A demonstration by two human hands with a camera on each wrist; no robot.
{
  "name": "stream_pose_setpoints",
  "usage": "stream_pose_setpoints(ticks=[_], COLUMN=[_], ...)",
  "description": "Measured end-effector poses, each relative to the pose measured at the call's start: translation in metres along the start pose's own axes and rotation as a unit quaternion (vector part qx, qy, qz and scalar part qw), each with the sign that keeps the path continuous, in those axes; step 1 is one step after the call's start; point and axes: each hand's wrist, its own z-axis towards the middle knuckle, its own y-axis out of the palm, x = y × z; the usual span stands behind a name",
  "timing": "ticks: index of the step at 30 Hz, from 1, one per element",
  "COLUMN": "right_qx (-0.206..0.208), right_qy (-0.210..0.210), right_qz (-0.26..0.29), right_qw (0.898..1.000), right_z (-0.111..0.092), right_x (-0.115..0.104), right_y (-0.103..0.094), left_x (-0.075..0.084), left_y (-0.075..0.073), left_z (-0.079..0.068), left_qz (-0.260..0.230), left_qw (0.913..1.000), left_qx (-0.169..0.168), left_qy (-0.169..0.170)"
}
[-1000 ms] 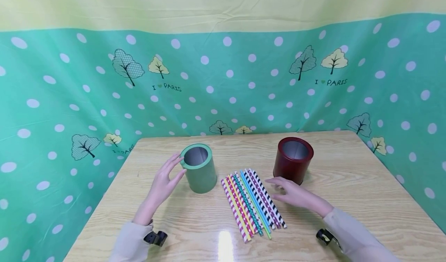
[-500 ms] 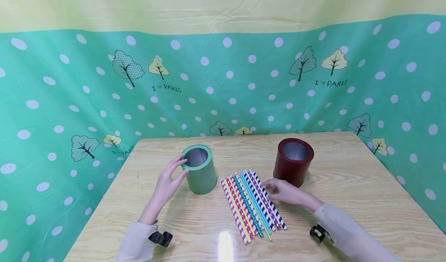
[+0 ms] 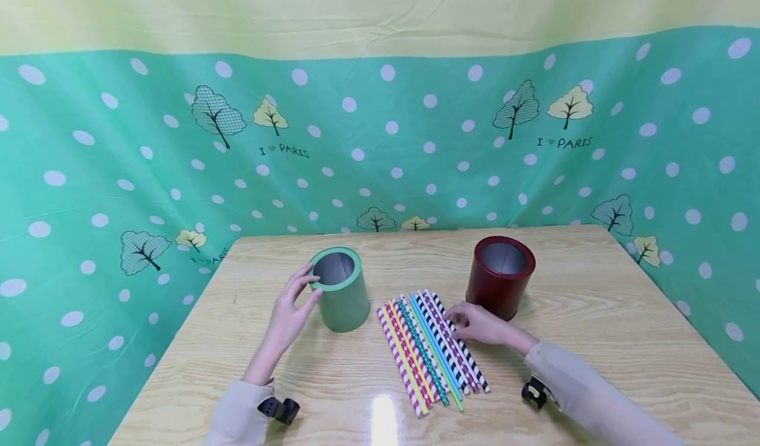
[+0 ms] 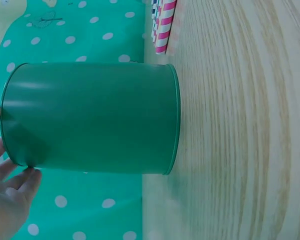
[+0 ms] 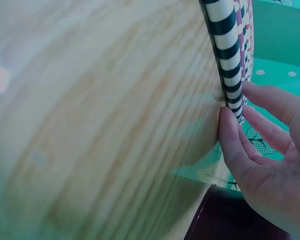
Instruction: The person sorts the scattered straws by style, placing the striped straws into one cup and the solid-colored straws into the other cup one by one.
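On the table's left half a green can (image 3: 344,304) stands upright with its mouth up. My left hand (image 3: 291,311) holds its near-left rim, fingertips over the edge and thumb against the outer wall (image 4: 90,117). Paper straws (image 3: 418,353) in several colours lie side by side in the middle. My right hand (image 3: 481,325) reaches to the right edge of this row. In the right wrist view its thumb and fingers (image 5: 232,145) pinch a black-and-white striped straw (image 5: 229,62) near its far end. The straw still lies along the row.
A dark red can (image 3: 499,287) stands upright just behind my right hand. The wooden table (image 3: 605,301) ends at a green polka-dot cloth (image 3: 415,136) hung behind and along the sides. A camera (image 3: 279,410) is strapped to each wrist.
My right hand has moved left to the outermost striped straw, and its fingers have closed on it. The left hand has shifted slightly right along the green can's rim. Cans and straws stay put.
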Motion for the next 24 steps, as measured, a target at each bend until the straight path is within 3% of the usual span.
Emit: stream_pose_setpoints(ticks=[7, 16, 24], right_qx=[0.000, 0.010, 0.029], right_qy=[0.009, 0.011, 0.062], right_qz=[0.000, 0.015, 0.001], right_qw=[1.000, 1.000, 0.998], right_z=[0.0026, 0.0051, 0.0082], right_x=[0.0002, -0.0022, -0.0075], right_y=[0.0015, 0.0047, 0.0089], left_x=[0.0065, 0.0031, 0.0000], left_y=[0.0017, 0.0048, 0.0079], left_z=[-0.0002, -0.0017, -0.0029], left_qz=[-0.049, -0.070, -0.088], left_qw=[0.9987, 0.9973, 0.9958], left_qx=[-0.010, -0.005, 0.008], left_qy=[-0.014, -0.024, -0.022])
